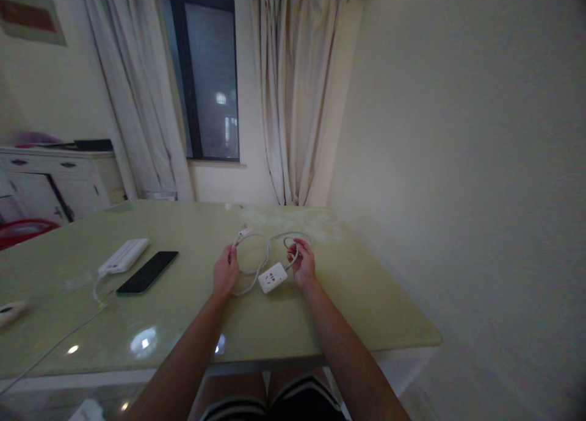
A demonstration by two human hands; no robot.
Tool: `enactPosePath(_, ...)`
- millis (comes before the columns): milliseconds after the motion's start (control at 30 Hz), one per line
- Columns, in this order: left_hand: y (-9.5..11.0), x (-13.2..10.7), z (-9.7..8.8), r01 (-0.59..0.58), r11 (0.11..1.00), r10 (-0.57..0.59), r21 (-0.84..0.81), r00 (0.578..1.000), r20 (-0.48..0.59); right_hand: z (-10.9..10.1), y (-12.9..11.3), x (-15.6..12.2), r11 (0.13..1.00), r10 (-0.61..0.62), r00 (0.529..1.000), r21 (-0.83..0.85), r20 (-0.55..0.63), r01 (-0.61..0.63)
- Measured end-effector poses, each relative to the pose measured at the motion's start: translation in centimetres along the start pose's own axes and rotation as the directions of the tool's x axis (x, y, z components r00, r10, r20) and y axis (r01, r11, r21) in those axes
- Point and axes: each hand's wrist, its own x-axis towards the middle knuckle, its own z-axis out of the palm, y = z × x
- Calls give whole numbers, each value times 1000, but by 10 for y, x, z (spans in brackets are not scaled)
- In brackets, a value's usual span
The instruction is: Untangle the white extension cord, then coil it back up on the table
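Observation:
A white extension cord (260,268) lies in loose loops between my hands over the table. Its small socket block (273,278), with dark outlet holes on the face, is tilted toward me near the right hand. My left hand (226,269) is closed around the cord on the left side, just below the white plug (245,231). With its fingers pinched, my right hand (302,263) holds a small loop of the cord right of the block. Part of the cord is hidden behind the fingers.
A glossy pale green table (366,299) spreads beneath. To the left are a black phone (147,273), a white power strip (124,255) with a cable (59,341), and a white object (13,311) at the edge. A wall (458,165) borders the right side.

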Motion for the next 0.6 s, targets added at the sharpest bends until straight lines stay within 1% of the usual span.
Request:
enactPosePath(33, -1, 1, 0, -2, 1000, 2, -18, 1000, -13, 0, 2, -1, 995, -8, 1000, -104, 21, 10)
enactPosePath(100, -4, 3, 0, 22, 997, -26, -68, 998, -48, 1, 5, -3, 948, -26, 994, -311, 111, 59)
enactPosePath(133, -5, 3, -1, 53, 993, -60, -108, 996, -63, 1, 7, -5, 913, -32, 984, -396, 176, 100)
enactPosePath(200, -7, 5, -1, 129, 963, -149, -237, 986, -69, 2, 11, -8, 835, -47, 949, -509, 312, 209)
enactPosePath(233, -7, 6, -1, 162, 931, -190, -327, 980, -55, 2, 13, -10, 795, -61, 928, -545, 366, 267)
enactPosePath(300, -6, 7, -1, 221, 832, -257, -509, 966, 0, 2, 15, -13, 702, -99, 893, -605, 439, 376)
enactPosePath(333, -4, 8, -2, 252, 773, -282, -582, 959, 41, 2, 15, -15, 654, -120, 881, -631, 458, 417)
enactPosePath(400, -1, 9, -3, 322, 668, -317, -671, 939, 135, 3, 12, -16, 581, -167, 868, -665, 467, 469)
enactPosePath(433, 1, 9, -3, 354, 628, -325, -693, 928, 180, 3, 11, -17, 562, -194, 863, -668, 467, 488)
enactPosePath(500, 5, 9, -4, 389, 580, -316, -716, 917, 242, 6, 9, -18, 562, -259, 852, -647, 455, 516)
enactPosePath(567, 9, 6, -4, 382, 577, -292, -722, 922, 254, 10, 11, -19, 609, -294, 855, -606, 427, 512)
enactPosePath(600, 11, 5, -4, 364, 594, -279, -718, 930, 241, 11, 14, -20, 647, -297, 869, -586, 397, 489)
